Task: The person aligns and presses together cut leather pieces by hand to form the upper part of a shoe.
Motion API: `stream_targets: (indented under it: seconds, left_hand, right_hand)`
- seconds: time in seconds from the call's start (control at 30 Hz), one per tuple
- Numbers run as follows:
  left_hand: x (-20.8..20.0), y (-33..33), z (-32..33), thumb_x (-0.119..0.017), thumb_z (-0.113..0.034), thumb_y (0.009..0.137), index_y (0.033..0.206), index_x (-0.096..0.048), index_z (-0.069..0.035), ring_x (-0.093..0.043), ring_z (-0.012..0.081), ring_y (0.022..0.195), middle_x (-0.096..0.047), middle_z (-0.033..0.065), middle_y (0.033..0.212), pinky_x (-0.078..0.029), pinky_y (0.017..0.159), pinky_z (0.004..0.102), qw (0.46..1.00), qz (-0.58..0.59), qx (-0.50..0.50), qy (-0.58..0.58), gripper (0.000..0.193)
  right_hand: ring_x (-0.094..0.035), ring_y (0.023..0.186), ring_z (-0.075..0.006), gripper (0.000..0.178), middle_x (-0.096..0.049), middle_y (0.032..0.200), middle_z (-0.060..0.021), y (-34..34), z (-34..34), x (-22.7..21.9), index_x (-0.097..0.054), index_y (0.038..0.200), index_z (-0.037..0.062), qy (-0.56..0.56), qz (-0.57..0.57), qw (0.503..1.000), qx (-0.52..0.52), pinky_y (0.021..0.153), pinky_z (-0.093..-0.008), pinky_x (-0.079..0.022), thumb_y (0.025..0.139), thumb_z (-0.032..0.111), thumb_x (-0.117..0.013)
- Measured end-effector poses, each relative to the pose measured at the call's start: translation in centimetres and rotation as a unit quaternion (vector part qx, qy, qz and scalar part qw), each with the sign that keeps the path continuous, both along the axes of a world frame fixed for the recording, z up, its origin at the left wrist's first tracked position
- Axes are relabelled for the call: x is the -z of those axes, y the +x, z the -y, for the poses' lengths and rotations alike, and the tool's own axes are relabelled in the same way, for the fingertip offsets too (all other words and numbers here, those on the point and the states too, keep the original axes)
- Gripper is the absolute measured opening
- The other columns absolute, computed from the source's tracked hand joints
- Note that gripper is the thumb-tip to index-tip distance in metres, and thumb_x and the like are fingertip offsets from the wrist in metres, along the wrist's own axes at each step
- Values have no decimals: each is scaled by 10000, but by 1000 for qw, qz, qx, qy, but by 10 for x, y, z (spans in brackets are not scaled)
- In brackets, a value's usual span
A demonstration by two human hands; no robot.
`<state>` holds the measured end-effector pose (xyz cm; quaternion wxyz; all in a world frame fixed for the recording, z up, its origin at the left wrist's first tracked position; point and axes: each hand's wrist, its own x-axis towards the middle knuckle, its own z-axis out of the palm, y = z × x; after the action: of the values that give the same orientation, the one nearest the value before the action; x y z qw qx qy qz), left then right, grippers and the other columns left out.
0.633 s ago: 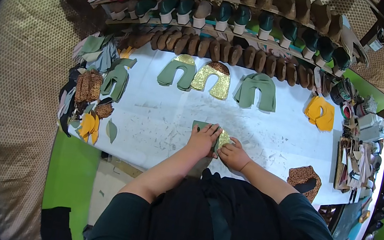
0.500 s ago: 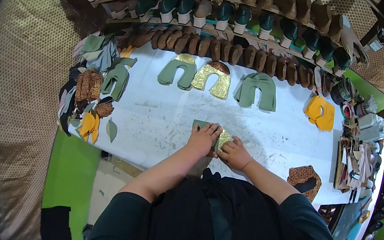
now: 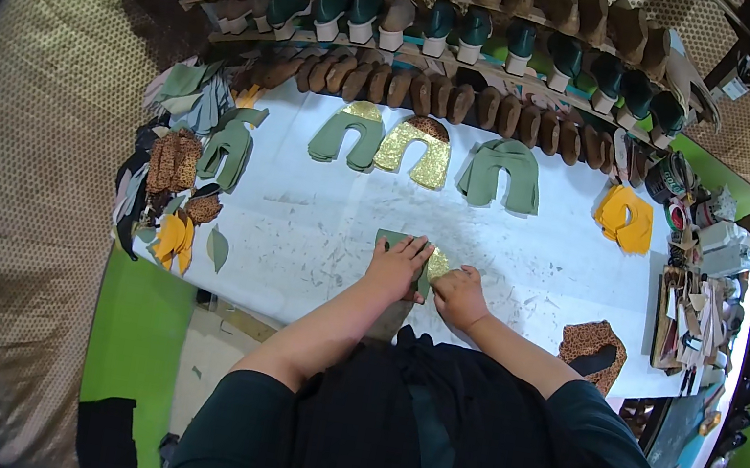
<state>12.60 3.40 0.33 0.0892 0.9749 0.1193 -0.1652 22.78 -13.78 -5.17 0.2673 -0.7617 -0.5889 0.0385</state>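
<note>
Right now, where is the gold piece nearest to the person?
In the head view, the gold piece lies just right of centre, on the near side of the white table, between the left hand and the right hand.

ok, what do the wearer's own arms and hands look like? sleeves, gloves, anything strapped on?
Dark teal fabric sleeves end near the elbows; the forearms are bare. Left hand and right hand: no gloves. No watch, band or cable visible. Rings: too small to tell.
</note>
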Motion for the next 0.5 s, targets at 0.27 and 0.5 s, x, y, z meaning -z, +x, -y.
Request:
stream_targets:
  seconds: [0.27, 0.5]
  left_hand:
    - [-2, 3, 0, -824, -595, 630, 1564, -281, -246, -295, 213, 1477, -260, -17, 1627, -233, 1144, 623, 1000, -12, -1, 13, 1136]
    - [-1, 7, 3, -820, -593, 644, 1566, -273, -233, -285, 216, 1481, -249, -12, 1632, -238, 1138, 621, 999, -16, 5, 29, 1131]
  right_hand:
    - [-628, 916, -240, 228, -656, 866, -26, -4, -3, 7, -695, 951, 165, 63, -42, 993, 96, 949, -447, -436, 724, 139, -698]
    - [-608, 992, -191, 151, -632, 910, 22, -3, -2, -1, -674, 900, 179, 69, 52, 996, 23, 1029, -485, -375, 751, 181, -701]
